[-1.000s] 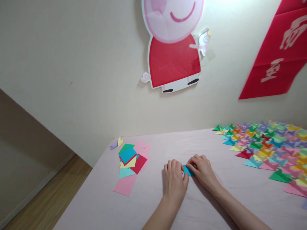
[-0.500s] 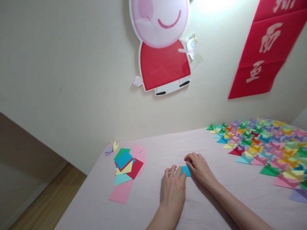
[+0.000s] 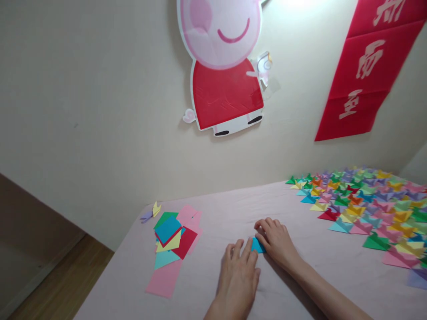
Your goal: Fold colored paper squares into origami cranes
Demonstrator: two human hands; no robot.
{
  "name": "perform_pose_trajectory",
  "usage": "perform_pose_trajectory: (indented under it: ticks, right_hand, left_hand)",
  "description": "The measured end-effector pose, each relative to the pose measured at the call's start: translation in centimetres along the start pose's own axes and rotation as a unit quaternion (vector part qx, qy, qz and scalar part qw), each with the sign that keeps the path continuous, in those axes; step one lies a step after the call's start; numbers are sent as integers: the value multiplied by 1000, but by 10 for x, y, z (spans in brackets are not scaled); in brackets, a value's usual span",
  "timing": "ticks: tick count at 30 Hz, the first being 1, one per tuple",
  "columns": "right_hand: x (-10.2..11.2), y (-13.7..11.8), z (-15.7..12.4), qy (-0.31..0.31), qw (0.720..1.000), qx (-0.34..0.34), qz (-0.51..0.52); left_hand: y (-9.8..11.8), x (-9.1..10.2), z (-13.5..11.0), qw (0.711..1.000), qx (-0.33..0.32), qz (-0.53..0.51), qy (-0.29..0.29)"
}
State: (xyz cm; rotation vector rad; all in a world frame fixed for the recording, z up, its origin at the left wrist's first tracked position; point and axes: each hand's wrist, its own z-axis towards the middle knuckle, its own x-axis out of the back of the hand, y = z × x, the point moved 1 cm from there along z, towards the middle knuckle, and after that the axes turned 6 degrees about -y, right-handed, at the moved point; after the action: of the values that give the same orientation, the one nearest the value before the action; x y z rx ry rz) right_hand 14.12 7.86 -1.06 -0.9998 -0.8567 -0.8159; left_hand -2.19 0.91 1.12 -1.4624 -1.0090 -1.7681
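Observation:
A small blue folded paper (image 3: 257, 245) lies on the pink table (image 3: 300, 275) between my two hands. My left hand (image 3: 239, 273) rests flat on the cloth, fingers stretched out, with fingertips touching the paper's left edge. My right hand (image 3: 275, 240) has its fingers curled down and pressed onto the right side of the paper, covering part of it.
A loose stack of coloured paper squares (image 3: 171, 235) lies at the left, with two small folded pieces (image 3: 151, 211) by the table corner. Several folded paper figures (image 3: 363, 209) cover the right side. The table's left edge drops to a wooden floor (image 3: 63, 289).
My left hand has slid back toward me and flattened, its fingers spreading. My right hand stays pressed on the blue paper. The view has shifted slightly.

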Motion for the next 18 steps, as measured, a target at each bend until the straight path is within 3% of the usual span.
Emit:
perform_pose_trajectory:
  ticks: [5,11,18]
  right_hand:
    - [1,2,-2,-22,1000,4,-3]
    - [11,26,-15,-96,991,53,78]
    - [38,34,-16,-191,948,100,233]
  left_hand:
    - [-4,1,-1,1000,-5,-18,-6]
    - [-11,1,-6,998,-10,-65,9]
    - [-20,13,-4,987,-13,-160,6]
